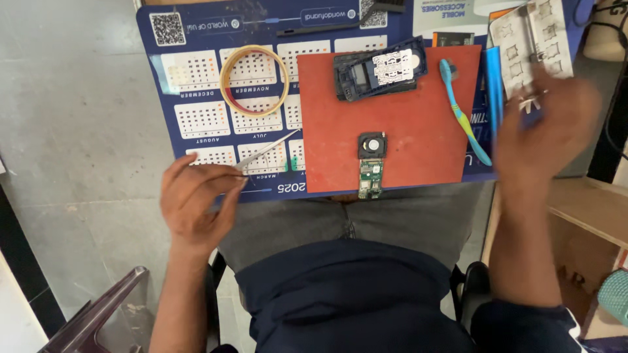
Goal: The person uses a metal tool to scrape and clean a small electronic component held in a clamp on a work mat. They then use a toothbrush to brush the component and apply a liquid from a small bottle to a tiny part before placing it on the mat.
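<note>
My left hand [196, 199] pinches a pair of metal tweezers [268, 149] whose tips point up and right over a blue calendar board [196, 78]. A small green circuit board with a black round part on top [371, 163] lies at the near edge of a red mat [405, 124]. A dark phone housing [379, 68] rests at the mat's far edge. My right hand [543, 127] is blurred, to the right of the mat, near a blue strip [495, 85]; I cannot make out whether it holds anything.
A roll of tape [254, 80] lies on the calendar board. A blue and green toothbrush [461, 111] lies on the mat's right side. White stencil sheets [533, 33] sit at the far right. A wooden shelf [589, 209] stands to my right, and a chair edge [98, 314] shows lower left.
</note>
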Available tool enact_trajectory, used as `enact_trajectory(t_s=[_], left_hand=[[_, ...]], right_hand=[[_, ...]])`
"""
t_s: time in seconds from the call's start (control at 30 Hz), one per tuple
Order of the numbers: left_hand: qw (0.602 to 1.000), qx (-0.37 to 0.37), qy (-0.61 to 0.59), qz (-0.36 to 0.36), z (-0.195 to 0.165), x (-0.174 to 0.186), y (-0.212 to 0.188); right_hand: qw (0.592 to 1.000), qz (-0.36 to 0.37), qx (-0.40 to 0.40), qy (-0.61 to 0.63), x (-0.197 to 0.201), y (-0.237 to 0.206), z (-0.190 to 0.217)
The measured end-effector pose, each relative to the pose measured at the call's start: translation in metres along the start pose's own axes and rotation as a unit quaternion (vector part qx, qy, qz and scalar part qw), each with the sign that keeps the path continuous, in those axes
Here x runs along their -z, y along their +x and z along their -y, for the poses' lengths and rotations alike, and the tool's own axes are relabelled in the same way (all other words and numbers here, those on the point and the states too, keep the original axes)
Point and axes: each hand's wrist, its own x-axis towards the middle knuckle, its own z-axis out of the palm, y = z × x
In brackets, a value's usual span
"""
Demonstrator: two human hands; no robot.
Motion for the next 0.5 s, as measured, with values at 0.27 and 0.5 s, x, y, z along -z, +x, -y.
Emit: enact_trajectory(t_s=[0.27,0.5], left_hand=[[0.985,-0.077,-0.077,0.13,-0.025,-0.051,0.011],[0.98,-0.071,-0.086,0.167,-0.024,-0.067,0.008]], right_hand=[[0.975,0.168,0.112,0.091,-0.029,-0.062,0.114],[0.952,0.199,0.148,0.181,-0.019,-0.06,0.115]])
